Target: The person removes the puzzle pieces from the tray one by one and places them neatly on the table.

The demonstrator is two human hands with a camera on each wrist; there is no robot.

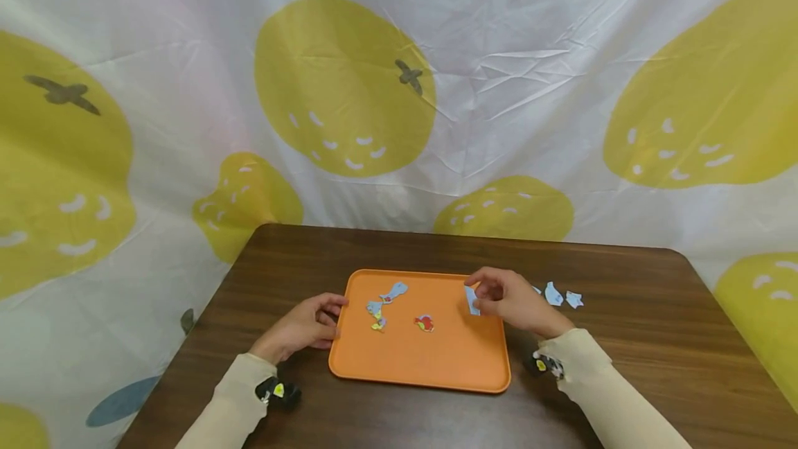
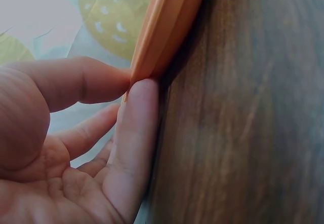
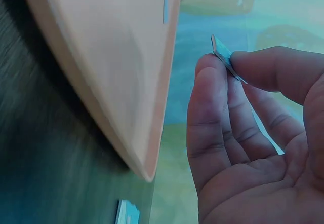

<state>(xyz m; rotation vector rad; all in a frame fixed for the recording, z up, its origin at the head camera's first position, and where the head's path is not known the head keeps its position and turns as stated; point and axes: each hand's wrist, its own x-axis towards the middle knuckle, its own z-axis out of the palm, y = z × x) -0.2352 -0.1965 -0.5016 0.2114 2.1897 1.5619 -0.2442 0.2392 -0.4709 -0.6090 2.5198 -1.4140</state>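
Observation:
My left hand (image 1: pixel 307 321) is at the left rim of an orange tray (image 1: pixel 399 366). In the left wrist view its thumb and a finger grip that rim (image 2: pixel 167 26). Over the tray's right side, my right hand (image 1: pixel 514 300) pinches a light-blue cardboard picture piece (image 1: pixel 472 301) between thumb and fingertips. The right wrist view shows this piece (image 3: pixel 226 57) nearly edge-on, lifted clear of the tray. Joined blue and yellow pieces (image 1: pixel 376 309) lie on the tray's left part, with a long blue piece (image 1: pixel 395 291) at their top. A small red piece (image 1: pixel 425 323) lies near the middle.
Right of the tray, several loose light-blue pieces (image 1: pixel 553 294) lie on the brown wooden table (image 1: pixel 623 338); one is partly hidden behind my right hand. A white cloth with yellow fruit prints (image 1: pixel 349 82) hangs behind and beside the table.

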